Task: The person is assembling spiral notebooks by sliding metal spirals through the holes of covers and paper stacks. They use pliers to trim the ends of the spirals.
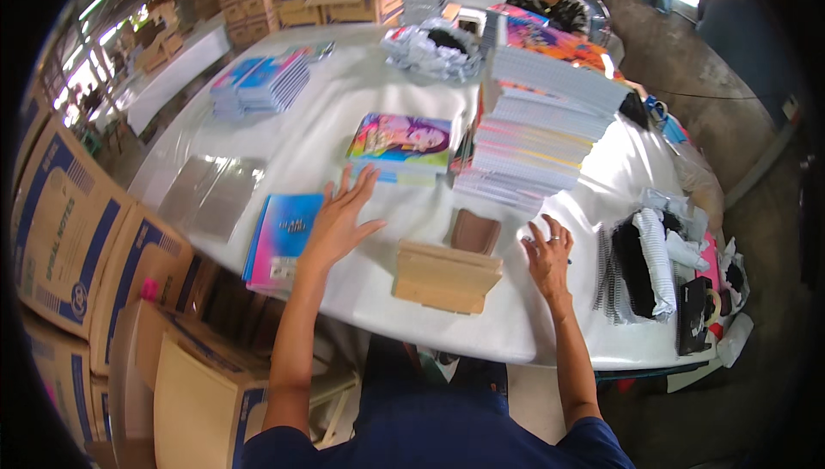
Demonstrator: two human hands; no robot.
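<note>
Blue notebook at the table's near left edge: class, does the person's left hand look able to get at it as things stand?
Probably yes: the left hand, fingers spread, hovers beside the blue notebook, and nothing lies between them on the white table.

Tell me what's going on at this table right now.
A person sits at a white table with both hands open and holding nothing. The left hand is spread beside a blue notebook; the right hand rests flat near a tall stack of notebooks. A small wooden stand sits between the hands, and black and white spiral bindings lie at the right.
</note>
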